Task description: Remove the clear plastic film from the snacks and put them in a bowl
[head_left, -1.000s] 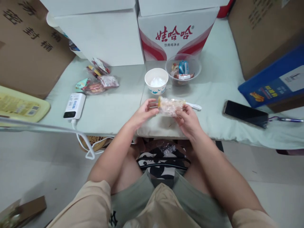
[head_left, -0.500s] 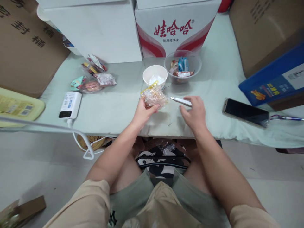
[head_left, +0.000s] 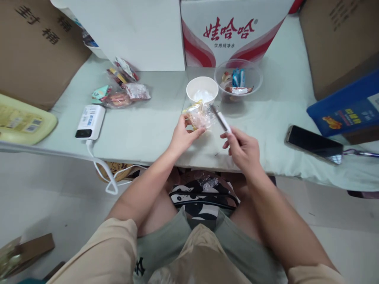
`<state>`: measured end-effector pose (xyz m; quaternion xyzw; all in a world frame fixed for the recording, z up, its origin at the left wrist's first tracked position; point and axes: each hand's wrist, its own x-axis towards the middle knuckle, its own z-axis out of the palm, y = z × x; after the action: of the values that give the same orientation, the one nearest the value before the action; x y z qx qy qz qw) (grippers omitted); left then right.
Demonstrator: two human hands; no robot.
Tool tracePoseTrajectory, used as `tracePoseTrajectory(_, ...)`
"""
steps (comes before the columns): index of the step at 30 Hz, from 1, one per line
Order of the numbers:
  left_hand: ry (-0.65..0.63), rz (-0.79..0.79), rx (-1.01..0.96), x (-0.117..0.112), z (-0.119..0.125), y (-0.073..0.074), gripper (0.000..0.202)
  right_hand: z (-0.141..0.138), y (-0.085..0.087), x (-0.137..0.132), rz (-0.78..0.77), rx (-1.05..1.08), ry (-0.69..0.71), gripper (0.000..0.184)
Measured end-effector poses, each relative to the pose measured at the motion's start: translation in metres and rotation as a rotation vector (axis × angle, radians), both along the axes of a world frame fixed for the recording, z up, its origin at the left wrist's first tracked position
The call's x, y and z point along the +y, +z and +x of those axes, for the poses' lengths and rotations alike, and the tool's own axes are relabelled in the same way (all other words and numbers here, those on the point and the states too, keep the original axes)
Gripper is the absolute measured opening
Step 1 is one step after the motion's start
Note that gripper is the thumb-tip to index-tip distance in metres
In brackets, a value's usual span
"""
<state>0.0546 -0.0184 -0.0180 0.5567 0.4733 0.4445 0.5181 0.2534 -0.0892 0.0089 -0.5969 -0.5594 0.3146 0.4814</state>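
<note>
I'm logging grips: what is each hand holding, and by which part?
Left hand: clear packet, by its left and near edges. Right hand: slim white tool, by its near end.

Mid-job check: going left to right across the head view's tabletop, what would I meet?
Pale yellow plastic container, white rectangular power bank, clear plastic-wrapped packet in the left hand, right hand holding a slim white-handled tool, black rectangular phone.
</note>
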Motion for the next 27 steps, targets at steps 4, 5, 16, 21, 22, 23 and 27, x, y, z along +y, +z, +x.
tracePoseTrajectory(4,-0.038,0.027,-0.035,-0.002,0.005,0.002,0.066,-0.020,0.002,-0.004,0.042,-0.073,0.054,0.035)
tracePoseTrajectory(5,-0.036,0.029,-0.055,-0.003,0.006,0.002,0.067,-0.020,0.000,-0.002,0.043,-0.106,0.054,0.034)
tracePoseTrajectory(16,0.230,-0.072,-0.315,0.008,-0.010,0.014,0.069,0.009,-0.010,-0.004,-0.040,-0.317,0.045,0.030)
tracePoseTrajectory(21,0.023,-0.131,-0.108,-0.009,0.001,0.010,0.080,0.028,-0.022,0.011,-0.093,-0.598,-0.161,0.036)
tracePoseTrajectory(22,-0.025,-0.125,-0.071,-0.014,0.006,0.009,0.084,0.031,-0.023,0.014,-0.114,-0.638,-0.171,0.037)
tracePoseTrajectory(23,-0.069,-0.113,-0.030,-0.018,0.011,0.008,0.087,0.032,-0.025,0.017,-0.122,-0.668,-0.179,0.038)
tracePoseTrajectory(27,-0.117,-0.003,0.352,-0.023,0.016,0.011,0.078,0.031,-0.026,0.019,-0.018,-0.680,-0.198,0.037)
